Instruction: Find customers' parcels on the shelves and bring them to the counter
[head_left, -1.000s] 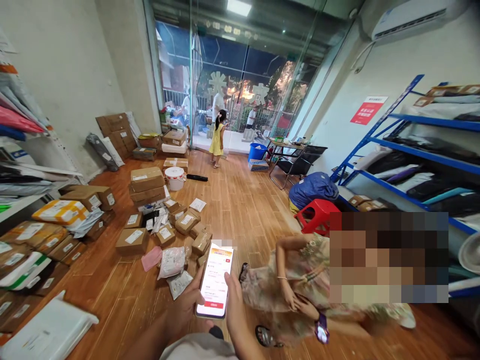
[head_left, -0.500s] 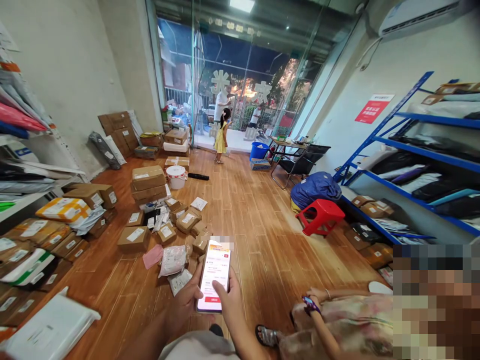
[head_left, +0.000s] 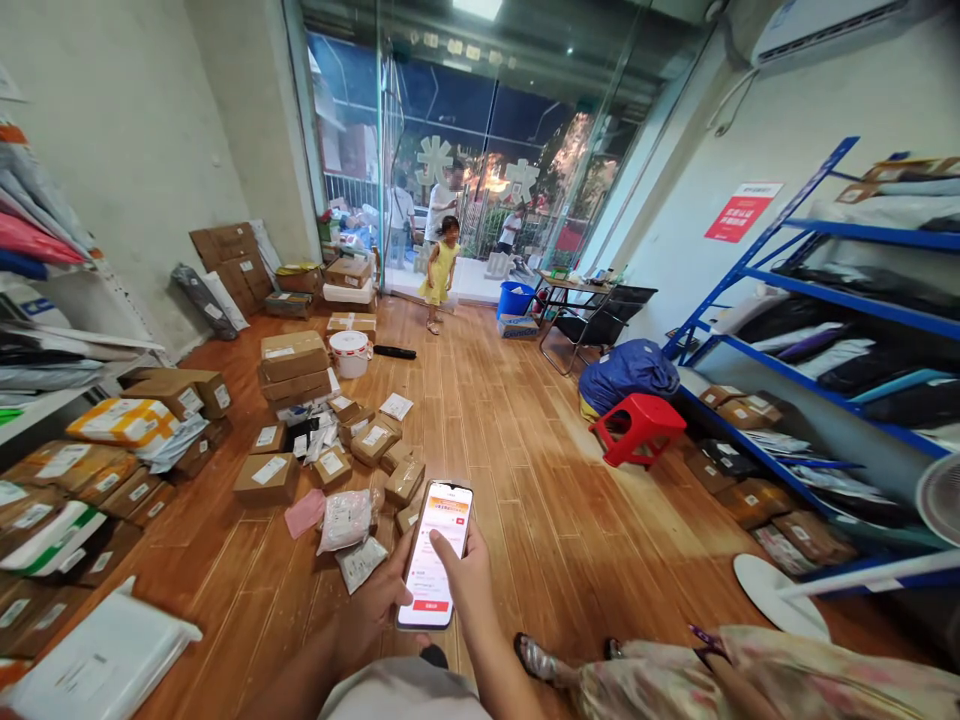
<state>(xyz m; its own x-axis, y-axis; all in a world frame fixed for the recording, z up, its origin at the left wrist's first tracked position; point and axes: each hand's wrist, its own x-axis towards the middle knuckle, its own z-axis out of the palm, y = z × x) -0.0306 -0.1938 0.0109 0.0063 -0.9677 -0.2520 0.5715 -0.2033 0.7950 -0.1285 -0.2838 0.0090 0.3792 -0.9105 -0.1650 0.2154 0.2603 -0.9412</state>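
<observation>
A smartphone [head_left: 435, 555] with a lit white and red screen is upright in front of me, low in the middle of the view. My left hand [head_left: 371, 605] grips its left edge and back, fingers wrapped round it. My right hand [head_left: 465, 580] rests against its right side with a finger laid on the screen. Just beyond the phone, small cardboard parcels [head_left: 373, 442] and plastic mail bags [head_left: 345, 520] lie on the wooden floor.
Piles of boxes [head_left: 294, 362] and parcels fill the left floor and shelves. A blue rack [head_left: 847, 320] holds bags at right, with a red stool [head_left: 636, 425] and a fan base [head_left: 780, 595]. A person in a floral dress [head_left: 750, 675] crouches at lower right. A child [head_left: 439, 272] stands by the glass door.
The person in the floral dress has moved right and down, mostly out of view. My right finger shifted on the phone screen. The child at the door turned round.
</observation>
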